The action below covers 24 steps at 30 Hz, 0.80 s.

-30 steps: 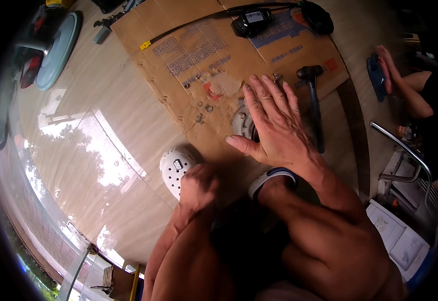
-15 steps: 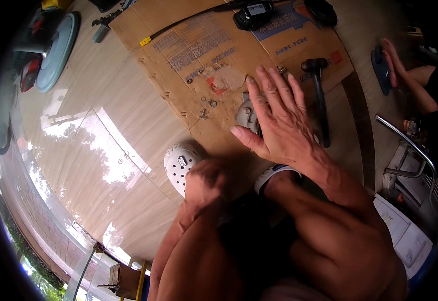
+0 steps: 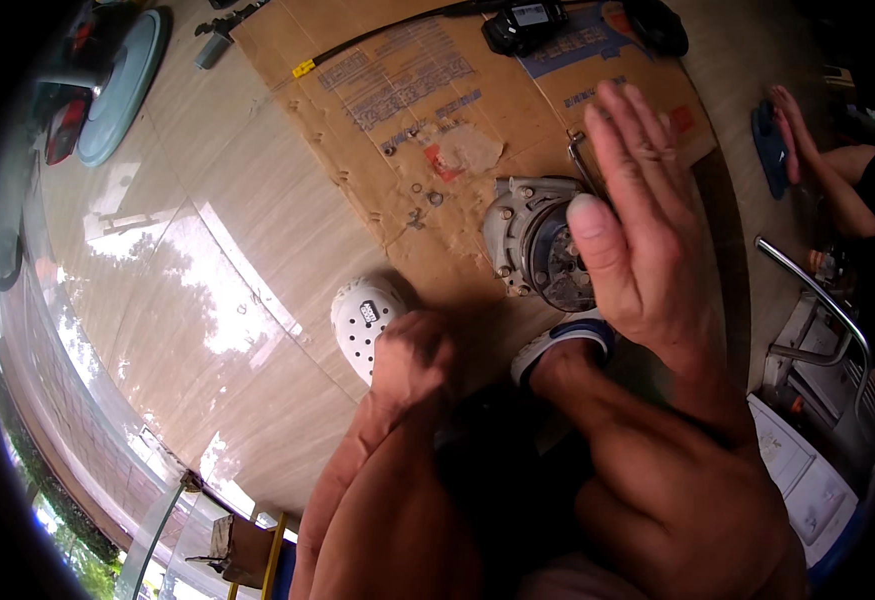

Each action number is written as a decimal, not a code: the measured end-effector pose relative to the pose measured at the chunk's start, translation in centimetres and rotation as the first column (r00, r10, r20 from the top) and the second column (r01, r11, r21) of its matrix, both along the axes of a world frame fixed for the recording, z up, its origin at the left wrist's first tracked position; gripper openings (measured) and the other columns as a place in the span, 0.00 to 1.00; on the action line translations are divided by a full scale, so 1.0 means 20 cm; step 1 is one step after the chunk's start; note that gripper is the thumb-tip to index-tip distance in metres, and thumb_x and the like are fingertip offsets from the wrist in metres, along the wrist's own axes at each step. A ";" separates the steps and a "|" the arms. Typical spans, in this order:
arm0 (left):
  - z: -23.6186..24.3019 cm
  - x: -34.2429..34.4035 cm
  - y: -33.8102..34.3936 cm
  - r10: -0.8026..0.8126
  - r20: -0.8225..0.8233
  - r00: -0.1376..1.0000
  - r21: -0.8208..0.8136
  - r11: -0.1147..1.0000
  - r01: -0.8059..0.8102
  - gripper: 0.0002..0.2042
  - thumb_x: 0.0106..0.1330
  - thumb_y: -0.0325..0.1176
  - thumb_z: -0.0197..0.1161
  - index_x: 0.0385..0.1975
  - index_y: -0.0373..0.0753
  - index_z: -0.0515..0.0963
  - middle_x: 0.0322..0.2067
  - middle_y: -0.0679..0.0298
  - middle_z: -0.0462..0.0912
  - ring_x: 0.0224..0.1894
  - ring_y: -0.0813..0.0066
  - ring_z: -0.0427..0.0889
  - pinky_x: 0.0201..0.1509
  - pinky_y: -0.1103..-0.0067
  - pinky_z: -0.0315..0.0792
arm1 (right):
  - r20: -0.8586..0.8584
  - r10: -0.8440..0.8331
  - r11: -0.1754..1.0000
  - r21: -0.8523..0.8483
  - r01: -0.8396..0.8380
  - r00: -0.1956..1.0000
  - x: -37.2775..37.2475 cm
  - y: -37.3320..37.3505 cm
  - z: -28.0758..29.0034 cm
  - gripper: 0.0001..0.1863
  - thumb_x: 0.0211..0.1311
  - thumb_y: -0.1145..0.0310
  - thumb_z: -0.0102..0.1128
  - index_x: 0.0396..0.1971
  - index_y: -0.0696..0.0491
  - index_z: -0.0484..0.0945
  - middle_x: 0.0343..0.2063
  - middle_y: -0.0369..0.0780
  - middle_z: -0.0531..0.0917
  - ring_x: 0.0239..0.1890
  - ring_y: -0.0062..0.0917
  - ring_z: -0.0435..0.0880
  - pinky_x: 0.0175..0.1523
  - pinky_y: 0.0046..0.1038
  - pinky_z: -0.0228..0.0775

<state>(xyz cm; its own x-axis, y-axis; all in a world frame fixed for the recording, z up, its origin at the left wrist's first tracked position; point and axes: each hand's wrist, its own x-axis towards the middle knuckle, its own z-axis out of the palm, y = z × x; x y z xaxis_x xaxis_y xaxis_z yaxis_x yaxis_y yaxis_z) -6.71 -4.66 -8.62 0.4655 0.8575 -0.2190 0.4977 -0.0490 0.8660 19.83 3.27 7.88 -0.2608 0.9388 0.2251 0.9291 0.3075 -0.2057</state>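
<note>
While the right hand (image 3: 647,230) is raised flat, thumb apart from fingers, the left hand (image 3: 412,360) is curled; whether it holds anything cannot be determined. Partly behind the right hand, the metal housing (image 3: 509,228) sits on cardboard (image 3: 522,125), near a white perforated shoe (image 3: 355,318).

Right fingers (image 3: 600,245) partly hide the metal housing (image 3: 513,228); the top edge cuts off the cardboard (image 3: 517,110).

Glossy beige floor (image 3: 247,165) around me mirrors bright daylight (image 3: 225,300); on my right curves a metal tube (image 3: 812,283), perhaps a chair's; greenery (image 3: 85,562) shows at lower left.
</note>
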 end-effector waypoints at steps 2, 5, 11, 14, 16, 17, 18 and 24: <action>-0.01 0.01 0.01 -0.002 0.017 1.000 0.003 1.000 0.002 0.08 0.57 0.30 0.64 0.34 0.36 0.84 0.38 0.52 0.87 0.40 0.50 0.86 0.48 0.64 0.81 | 0.007 -0.007 1.000 0.028 0.007 1.000 0.00 0.00 0.08 0.32 0.79 0.54 0.42 0.68 0.68 0.67 0.69 0.57 0.70 0.73 0.50 0.66 0.78 0.51 0.48; -0.01 -0.07 -0.03 0.023 -0.033 0.999 -0.009 1.000 -0.024 0.08 0.57 0.30 0.65 0.33 0.35 0.84 0.38 0.52 0.87 0.41 0.50 0.86 0.47 0.64 0.81 | -0.047 0.035 0.996 0.089 -0.030 0.998 -0.07 0.00 0.07 0.31 0.79 0.57 0.39 0.67 0.67 0.67 0.69 0.56 0.70 0.73 0.48 0.67 0.78 0.49 0.49; -0.02 -0.04 -0.02 -0.011 -0.015 1.000 0.008 1.000 0.011 0.08 0.58 0.30 0.65 0.34 0.35 0.84 0.39 0.52 0.87 0.41 0.50 0.86 0.48 0.64 0.81 | 0.126 -0.036 0.990 -0.133 0.053 0.991 -0.16 -0.05 -0.41 0.31 0.73 0.52 0.52 0.59 0.66 0.77 0.65 0.56 0.75 0.72 0.44 0.67 0.77 0.49 0.48; 0.00 -0.02 -0.01 0.014 -0.010 1.000 0.007 1.000 -0.014 0.08 0.58 0.30 0.64 0.33 0.35 0.84 0.39 0.51 0.87 0.41 0.50 0.86 0.48 0.64 0.81 | 0.171 -0.001 0.986 -0.166 0.030 0.985 -0.13 -0.04 -0.39 0.30 0.73 0.52 0.52 0.58 0.66 0.78 0.64 0.55 0.76 0.73 0.45 0.67 0.77 0.50 0.48; 0.00 -0.03 0.00 -0.011 -0.019 1.000 -0.011 1.000 0.011 0.08 0.58 0.31 0.64 0.33 0.34 0.84 0.39 0.51 0.87 0.41 0.49 0.86 0.49 0.64 0.81 | 0.182 -0.001 0.990 -0.140 0.027 0.983 -0.12 -0.05 -0.40 0.32 0.73 0.49 0.52 0.59 0.66 0.77 0.63 0.55 0.77 0.72 0.46 0.67 0.77 0.50 0.49; 0.00 -0.04 0.00 -0.009 -0.025 1.000 -0.019 1.000 0.008 0.08 0.58 0.31 0.64 0.33 0.34 0.84 0.39 0.51 0.87 0.41 0.49 0.86 0.49 0.64 0.81 | 0.176 0.003 0.989 -0.148 0.023 0.984 -0.13 -0.05 -0.41 0.32 0.73 0.49 0.52 0.59 0.66 0.77 0.63 0.55 0.77 0.72 0.46 0.67 0.77 0.50 0.49; 0.01 -0.03 0.01 -0.011 -0.026 1.000 -0.014 1.000 0.011 0.08 0.58 0.30 0.64 0.33 0.34 0.84 0.39 0.51 0.87 0.41 0.49 0.86 0.49 0.64 0.81 | 0.139 0.011 0.987 -0.159 0.012 0.990 -0.12 -0.04 -0.39 0.33 0.74 0.48 0.52 0.60 0.66 0.76 0.63 0.55 0.77 0.72 0.46 0.67 0.76 0.50 0.50; 0.00 -0.06 -0.02 0.046 -0.024 0.999 -0.046 0.998 -0.047 0.04 0.58 0.28 0.65 0.30 0.34 0.83 0.39 0.54 0.88 0.42 0.54 0.88 0.48 0.68 0.80 | -0.247 -0.075 0.986 -0.160 0.036 0.966 -0.04 0.07 -0.03 0.41 0.73 0.39 0.50 0.65 0.66 0.71 0.66 0.55 0.73 0.74 0.51 0.63 0.76 0.48 0.50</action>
